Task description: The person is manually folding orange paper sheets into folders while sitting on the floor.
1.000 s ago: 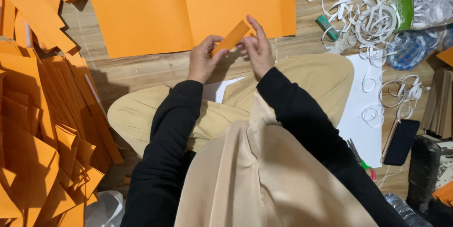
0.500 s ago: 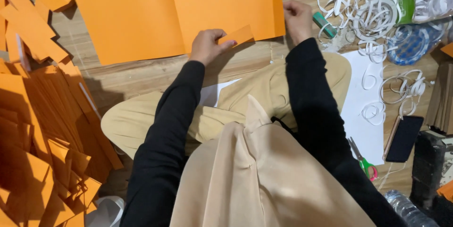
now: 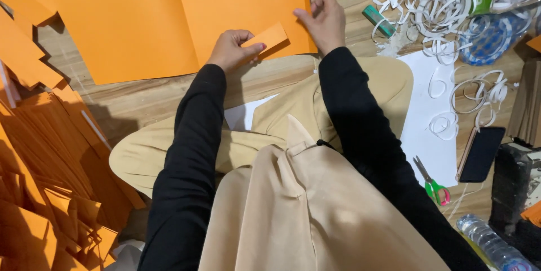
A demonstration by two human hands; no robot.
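My left hand [image 3: 230,50] pinches a small folded orange paper piece [image 3: 269,37] by its left end, just above the lower edge of a large orange sheet [image 3: 141,17] lying on the wooden floor. My right hand [image 3: 322,16] rests with thumb and fingers on the right edge of that large sheet, near its lower right corner. Both arms are in black sleeves, reaching over my crossed legs in tan trousers.
A heap of folded orange paper pieces [image 3: 39,169] fills the left side. White paper strips and curls [image 3: 434,0] lie at the top right beside a green eraser [image 3: 378,20]. A white sheet [image 3: 431,119], green-handled scissors [image 3: 433,183], a dark phone [image 3: 480,154] and a plastic bottle [image 3: 489,245] lie to the right.
My right hand let go of the small orange piece and moved up and right to the large sheet's edge. My left hand kept the piece and lowered it over the sheet.
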